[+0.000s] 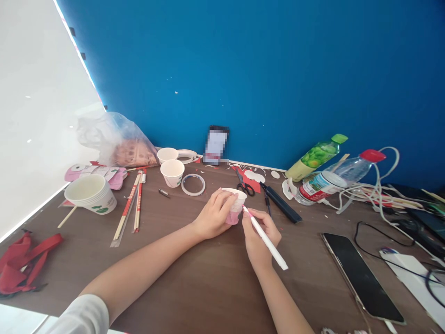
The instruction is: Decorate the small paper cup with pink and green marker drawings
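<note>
My left hand is wrapped around the side of a paper cup, which stands near the middle of the table. Pink colouring covers the cup's lower part, and the upper part is whitish. In my right hand is a white marker with a pink tip end, held like a pen. Its tip points at the cup's right side; whether it touches cannot be made out. Just behind the cup lie black-handled scissors on red paper.
Paper cups, a tape roll, wrapped chopsticks and a stack of cups are on the left. On the right are a black box cutter, plastic bottles, tangled cables and a phone. Another phone leans against the blue wall.
</note>
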`<state>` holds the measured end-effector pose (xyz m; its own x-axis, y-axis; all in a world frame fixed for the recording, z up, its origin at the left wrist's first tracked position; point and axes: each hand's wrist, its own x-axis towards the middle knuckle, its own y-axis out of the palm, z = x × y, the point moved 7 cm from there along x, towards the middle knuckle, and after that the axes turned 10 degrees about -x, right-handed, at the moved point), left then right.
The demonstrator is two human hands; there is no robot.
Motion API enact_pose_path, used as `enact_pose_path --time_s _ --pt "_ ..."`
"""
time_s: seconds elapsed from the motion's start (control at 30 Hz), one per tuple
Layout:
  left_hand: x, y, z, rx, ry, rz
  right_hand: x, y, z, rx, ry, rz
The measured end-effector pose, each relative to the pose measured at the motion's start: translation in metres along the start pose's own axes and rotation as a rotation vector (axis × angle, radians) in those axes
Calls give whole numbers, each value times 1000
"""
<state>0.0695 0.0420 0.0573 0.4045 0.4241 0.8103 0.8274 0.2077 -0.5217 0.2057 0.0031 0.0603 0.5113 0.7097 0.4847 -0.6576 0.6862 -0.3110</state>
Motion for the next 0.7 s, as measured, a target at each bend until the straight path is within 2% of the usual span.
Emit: enact_pose_path --time_s 0.5,0.7 --pt "0 0 0 -29 -17 9 1 0 -4 9 99 21" --pt "-4 7 11 -94 -119 79 6 -7 -7 68 138 14"
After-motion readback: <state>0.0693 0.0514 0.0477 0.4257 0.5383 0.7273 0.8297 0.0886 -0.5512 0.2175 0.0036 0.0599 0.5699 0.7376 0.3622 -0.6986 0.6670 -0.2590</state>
